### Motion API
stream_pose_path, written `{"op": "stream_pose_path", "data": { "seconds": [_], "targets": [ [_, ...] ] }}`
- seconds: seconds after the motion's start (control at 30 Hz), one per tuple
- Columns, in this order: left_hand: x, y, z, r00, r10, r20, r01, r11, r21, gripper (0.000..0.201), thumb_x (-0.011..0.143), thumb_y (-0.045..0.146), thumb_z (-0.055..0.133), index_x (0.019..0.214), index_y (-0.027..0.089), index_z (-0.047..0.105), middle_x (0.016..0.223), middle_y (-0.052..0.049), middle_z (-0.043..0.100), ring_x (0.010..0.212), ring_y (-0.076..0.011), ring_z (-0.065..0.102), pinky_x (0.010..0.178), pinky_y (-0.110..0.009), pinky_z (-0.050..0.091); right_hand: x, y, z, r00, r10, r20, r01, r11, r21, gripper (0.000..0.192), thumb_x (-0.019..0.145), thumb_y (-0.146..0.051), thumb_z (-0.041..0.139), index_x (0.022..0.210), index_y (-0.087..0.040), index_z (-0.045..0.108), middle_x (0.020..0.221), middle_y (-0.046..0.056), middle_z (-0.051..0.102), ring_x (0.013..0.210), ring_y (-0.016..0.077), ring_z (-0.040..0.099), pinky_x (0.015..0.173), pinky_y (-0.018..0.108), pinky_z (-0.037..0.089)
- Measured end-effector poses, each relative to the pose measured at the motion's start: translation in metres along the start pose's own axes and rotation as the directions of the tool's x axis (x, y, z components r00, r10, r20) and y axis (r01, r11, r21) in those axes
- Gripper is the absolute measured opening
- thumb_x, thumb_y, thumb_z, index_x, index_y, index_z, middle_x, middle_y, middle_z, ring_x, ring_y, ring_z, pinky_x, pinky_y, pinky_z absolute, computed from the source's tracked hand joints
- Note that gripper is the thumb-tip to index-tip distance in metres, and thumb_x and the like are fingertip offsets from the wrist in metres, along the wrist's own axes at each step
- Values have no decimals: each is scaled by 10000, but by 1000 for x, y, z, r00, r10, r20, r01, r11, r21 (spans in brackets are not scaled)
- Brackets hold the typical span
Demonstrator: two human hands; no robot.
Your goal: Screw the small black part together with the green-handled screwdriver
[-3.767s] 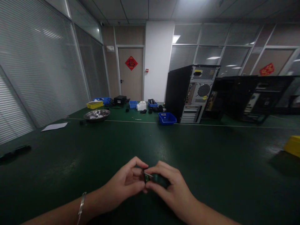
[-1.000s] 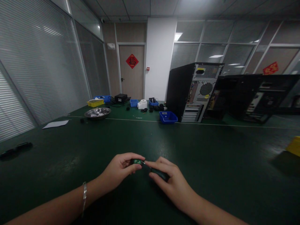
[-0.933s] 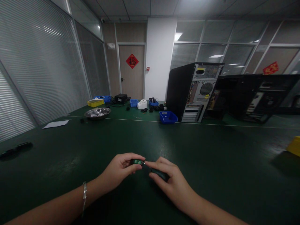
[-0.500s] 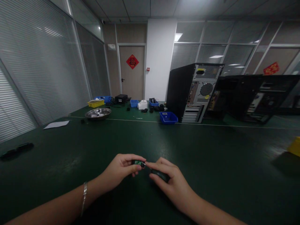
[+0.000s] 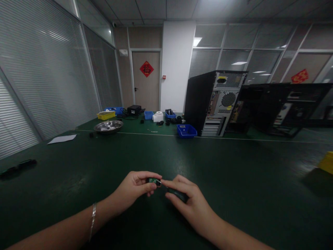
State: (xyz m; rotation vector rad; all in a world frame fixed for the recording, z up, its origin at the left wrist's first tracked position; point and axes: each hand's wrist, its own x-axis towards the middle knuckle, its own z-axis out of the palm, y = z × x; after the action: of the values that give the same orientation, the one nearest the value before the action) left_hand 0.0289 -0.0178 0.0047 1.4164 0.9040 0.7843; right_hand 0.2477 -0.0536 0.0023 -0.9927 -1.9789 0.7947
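Observation:
My left hand (image 5: 136, 189) pinches a small green circuit board (image 5: 153, 180) between thumb and fingers. A dark part with a shiny edge shows at the board's right end; its details are too small to make out. My right hand (image 5: 188, 198) is closed around the dark handle of a screwdriver (image 5: 177, 194), which points left toward the board. My right index fingertip reaches close to that end of the board. Whether the screwdriver's tip touches the board cannot be made out. Both hands are above the green tabletop (image 5: 125, 152).
A blue bin (image 5: 186, 131) stands by a black computer tower (image 5: 200, 100). A metal bowl (image 5: 108, 126), a yellow basket (image 5: 106, 115) and a white sheet (image 5: 61, 139) lie at the left back. Dark object (image 5: 19, 167) at far left; yellow container (image 5: 327, 162) at right edge.

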Motion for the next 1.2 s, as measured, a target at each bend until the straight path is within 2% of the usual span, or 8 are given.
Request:
{"op": "stream_pose_path", "data": {
  "seconds": [0.27,0.43,0.63,0.73,0.83,0.97,1.1,1.2],
  "targets": [
    [1,-1,-2,998,55,3,-55,997,53,295,774,241,727,1067,211,722,880,-16,703,683,-128,555,666,-270,458,-1,0,0,1000,-1,20,2,1000,-7,370,888,-151,619,1240,-258,652,873,38,610,804,186,603,721,298,466],
    [2,-2,-3,999,34,38,-35,999,33,288,789,258,716,1070,196,717,822,-14,698,675,-129,565,668,-271,463,-1,-2,-1,999,-16,35,16,1000,-1,353,895,-172,615,1237,-247,655,875,40,617,795,181,598,709,293,465],
    [-2,-1,-1,996,51,67,-50,999,-5,268,808,259,709,1069,196,706,873,-19,701,727,-139,594,718,-287,471,-1,-2,-1,999,-6,32,6,1000,1,354,895,-177,615,1238,-257,653,882,40,626,806,187,609,707,292,466],
    [-1,1,2,994,93,64,-88,992,-86,258,835,242,681,1085,179,682,1012,-63,707,923,-195,636,873,-351,470,0,-2,-1,1000,1,11,-1,1000,-11,353,895,-172,610,1235,-255,655,869,36,619,798,186,606,707,293,466],
    [0,2,3,992,124,18,-117,965,-234,269,824,187,691,1083,177,618,1167,-105,677,1107,-248,609,1000,-420,425,0,-2,-1,1000,25,-7,-25,1000,-13,344,902,-178,598,1232,-252,658,873,37,621,802,188,606,715,295,472],
    [1,2,1,996,73,-46,-84,941,-327,268,785,120,716,985,181,548,1147,-118,700,1075,-249,641,1023,-438,405,-1,-1,-1,999,24,-21,-24,1000,-16,342,902,-182,595,1231,-252,659,854,31,616,785,189,603,701,298,464],
    [2,2,-1,996,50,-74,-70,955,-290,229,814,149,687,1007,177,567,1161,-115,696,1064,-224,624,985,-389,413,-1,1,1,999,24,-30,-24,1000,-1,343,900,-174,598,1229,-251,657,883,38,631,812,192,607,714,301,464],
    [2,0,-2,994,69,-87,-83,983,-165,245,861,226,640,1097,169,616,1148,-98,688,1048,-215,597,924,-344,420,-1,1,1,999,27,-41,-27,1000,0,338,898,-175,600,1222,-248,662,870,36,630,799,191,605,701,298,462]
  ]
}}
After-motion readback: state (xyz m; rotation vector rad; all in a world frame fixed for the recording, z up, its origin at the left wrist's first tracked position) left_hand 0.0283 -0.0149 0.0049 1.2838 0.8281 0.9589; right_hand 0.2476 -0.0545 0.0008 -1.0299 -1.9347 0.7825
